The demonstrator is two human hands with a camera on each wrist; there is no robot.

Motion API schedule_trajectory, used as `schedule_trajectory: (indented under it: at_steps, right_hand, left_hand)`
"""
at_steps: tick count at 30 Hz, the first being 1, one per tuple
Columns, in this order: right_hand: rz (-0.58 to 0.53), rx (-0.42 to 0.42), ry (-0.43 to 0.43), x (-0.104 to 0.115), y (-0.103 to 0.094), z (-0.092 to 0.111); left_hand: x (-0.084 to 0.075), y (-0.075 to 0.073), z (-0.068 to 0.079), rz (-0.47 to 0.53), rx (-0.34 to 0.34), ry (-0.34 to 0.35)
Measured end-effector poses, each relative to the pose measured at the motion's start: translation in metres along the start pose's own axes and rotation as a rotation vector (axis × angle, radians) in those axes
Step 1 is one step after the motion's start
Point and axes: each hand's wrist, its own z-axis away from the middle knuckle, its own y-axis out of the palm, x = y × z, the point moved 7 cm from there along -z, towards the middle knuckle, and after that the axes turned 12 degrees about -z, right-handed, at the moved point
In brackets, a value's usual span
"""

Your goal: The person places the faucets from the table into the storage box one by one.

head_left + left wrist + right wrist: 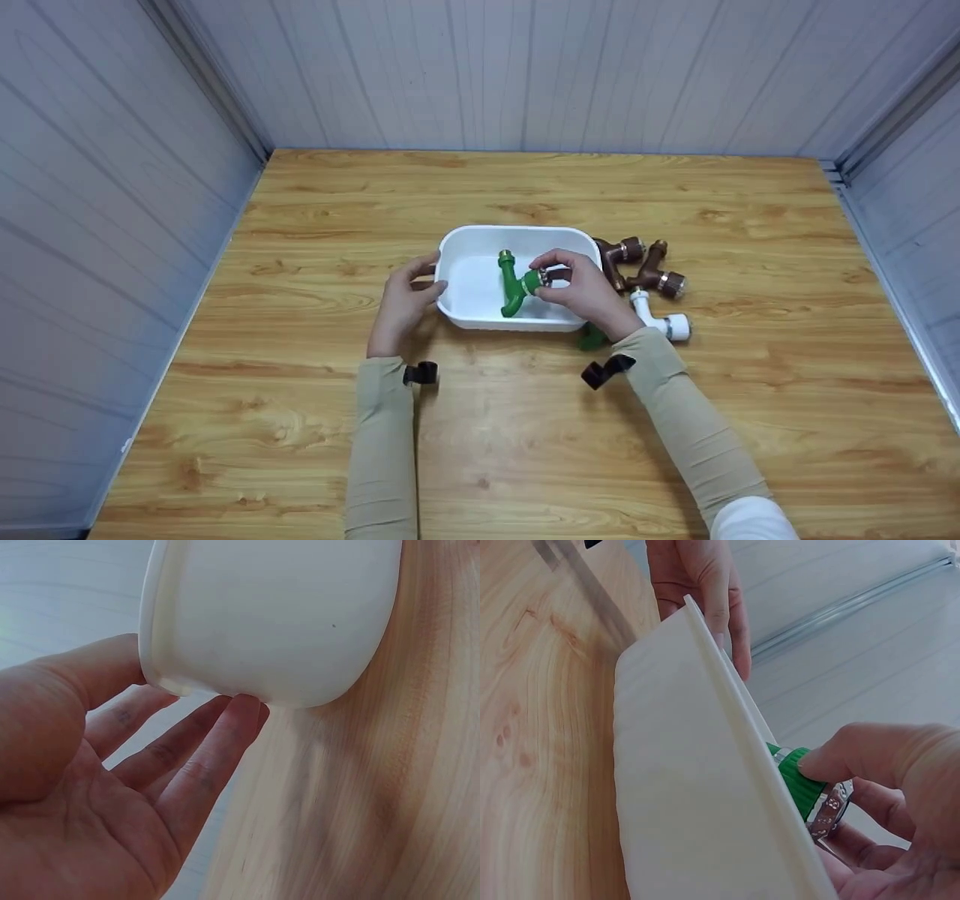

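A white plastic basin (480, 325) stands on the wooden table. My left hand (405, 300) is at its left end, thumb over the rim and fingertips against the outer wall (277, 622), as the left wrist view also shows. In my right hand (585, 289) is a green tap (513, 289) by its round knob; thumb and fingers pinch it. The tap lies over the inside of the basin, its brass-coloured threaded end pointing away. From the right wrist view, the knob (801, 780) with its clear, shiny end shows just past the basin's rim, the rest hidden behind the wall.
Right of the basin lie two brown taps (609, 259) (654, 276) and a white tap (660, 324). Another green piece (592, 337) shows partly under the right wrist. Pale panel walls (487, 75) enclose the table's back and sides.
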Motion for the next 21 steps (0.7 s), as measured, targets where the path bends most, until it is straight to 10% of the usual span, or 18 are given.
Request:
schedule_trajectory:
  at_steps: [21]
  right_hand:
    - [-0.019, 0.037, 0.06, 0.015, 0.023, -0.001]
  left_hand:
    - [0.002, 0.002, 0.003, 0.094, 0.018, -0.066]
